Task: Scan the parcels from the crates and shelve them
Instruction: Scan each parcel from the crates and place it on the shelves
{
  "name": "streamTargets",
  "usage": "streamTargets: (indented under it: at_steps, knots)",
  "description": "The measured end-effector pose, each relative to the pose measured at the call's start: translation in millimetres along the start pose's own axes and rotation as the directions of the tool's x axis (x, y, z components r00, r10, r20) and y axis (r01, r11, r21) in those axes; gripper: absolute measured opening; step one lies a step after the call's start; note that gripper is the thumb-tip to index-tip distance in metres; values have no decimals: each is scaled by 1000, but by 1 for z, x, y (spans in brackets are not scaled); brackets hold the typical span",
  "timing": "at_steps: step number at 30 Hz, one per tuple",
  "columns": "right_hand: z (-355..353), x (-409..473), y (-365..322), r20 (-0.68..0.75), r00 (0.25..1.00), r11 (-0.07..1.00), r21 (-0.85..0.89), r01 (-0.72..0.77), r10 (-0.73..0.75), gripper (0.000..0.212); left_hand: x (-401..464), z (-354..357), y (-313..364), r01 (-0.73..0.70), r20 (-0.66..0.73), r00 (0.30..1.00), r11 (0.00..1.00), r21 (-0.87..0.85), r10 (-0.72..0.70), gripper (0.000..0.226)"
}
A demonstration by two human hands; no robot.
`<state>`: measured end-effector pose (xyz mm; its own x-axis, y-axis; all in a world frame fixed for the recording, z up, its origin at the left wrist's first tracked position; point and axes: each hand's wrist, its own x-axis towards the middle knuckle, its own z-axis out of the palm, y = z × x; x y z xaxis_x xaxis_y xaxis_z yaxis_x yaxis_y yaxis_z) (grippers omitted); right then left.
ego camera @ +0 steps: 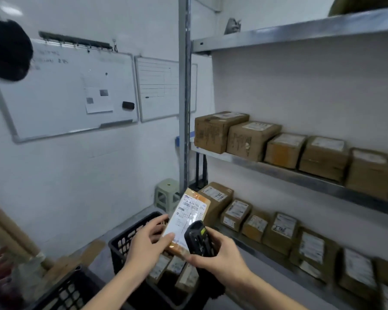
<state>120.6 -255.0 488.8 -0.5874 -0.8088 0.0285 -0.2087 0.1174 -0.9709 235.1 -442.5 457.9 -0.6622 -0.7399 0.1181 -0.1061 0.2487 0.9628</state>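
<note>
Whiteboard (65, 90) writing too blurred to read; lower-shelf boxes (356, 271) smeared at the right edge.

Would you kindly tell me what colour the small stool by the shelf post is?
The stool is pale green, seen in the head view.

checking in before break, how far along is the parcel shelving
Done: boxes already line the shelves. In hand: the left hand holds a parcel while the right hand aims the scanner at it. Left: several parcels remain in the crate.
</note>
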Motion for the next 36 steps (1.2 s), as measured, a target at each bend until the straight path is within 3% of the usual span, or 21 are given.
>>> streamTargets:
  at_steps: [9,12,17,26,36]
  knots:
    - [-90,-128,-63,-235,972,941,-327,-91,12,63,-60,68,110,-167,307,943,982,93,131,56]
    - [-132,-171,-82,-332,942,869,-453,-201,45,58,-76,99,148,-233,376,909,968,97,182,56]
    - [-204,-242,-107,-482,872,697,-594,-401,91,68,-110,152,213,-350,488,830,934,74,272,53]
    - [-313,-383,-141,-626,769,466,-647,-603,126,59,-198,259,310,-473,628,702,879,57,337,52]
    - [-398,-537,-153,-702,682,258,-633,-730,208,49,-302,357,367,-513,689,625,859,7,367,49]
